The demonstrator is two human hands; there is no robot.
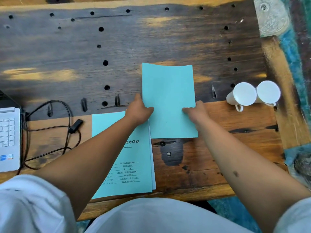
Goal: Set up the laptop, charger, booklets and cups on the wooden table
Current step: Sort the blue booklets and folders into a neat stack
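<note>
A plain turquoise booklet (pixel 169 98) is held over the middle of the wooden table (pixel 151 39). My left hand (pixel 138 110) grips its left edge and my right hand (pixel 196 111) grips its right edge. Below it, under my left forearm, a second turquoise booklet (pixel 133 165) with printed text lies flat near the front edge. A white laptop (pixel 8 140) sits open at the far left. Its black charger cable (pixel 67 125) loops beside it. Two white cups (pixel 244 95) (pixel 268 92) lie on their sides at the right.
The dark tabletop has several round holes (pixel 105 63) in rows. The table's right edge (pixel 282 81) runs close to the cups, with teal flooring (pixel 296 64) beyond. My white shirt (pixel 151 216) fills the bottom of the view.
</note>
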